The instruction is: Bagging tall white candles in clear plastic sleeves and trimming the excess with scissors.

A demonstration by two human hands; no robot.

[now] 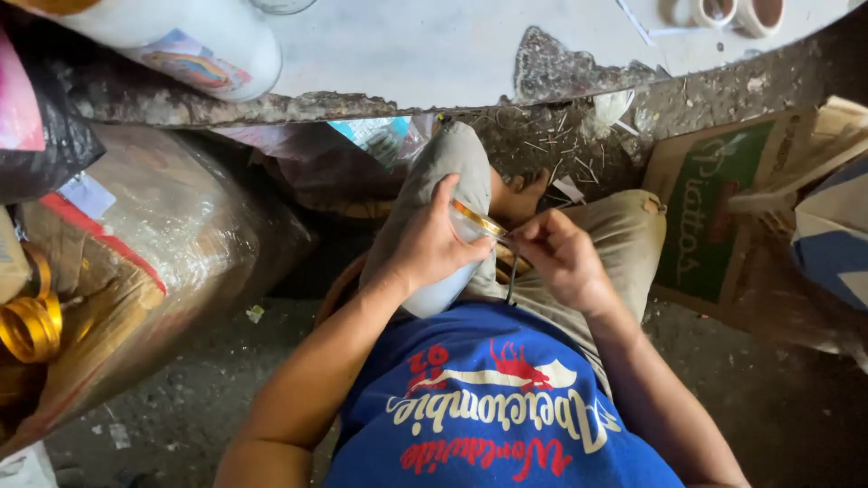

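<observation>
Head view: a pale cylindrical container (pixel 440 291) is gripped around its upper part by the left hand (pixel 432 244), resting against the seated person's lap above the blue shirt (pixel 493 407). A gold ribbon (pixel 477 218) lying across the container's top rim is pinched at its end by the closed fingertips of the right hand (pixel 562 259). A gold ribbon roll (pixel 32 325) is seen far left beside a plastic-wrapped bundle (pixel 163 262), and a white table (pixel 407 45) stands ahead.

A big bundle wrapped in clear plastic (pixel 172 262) sits at the left, a red-and-white label (pixel 86 194) on its top. A brown cardboard box (pixel 723 217) with a green printed panel lies at the right. The white cylinder (pixel 194 41) on the table top bears a colourful label (pixel 185 63).
</observation>
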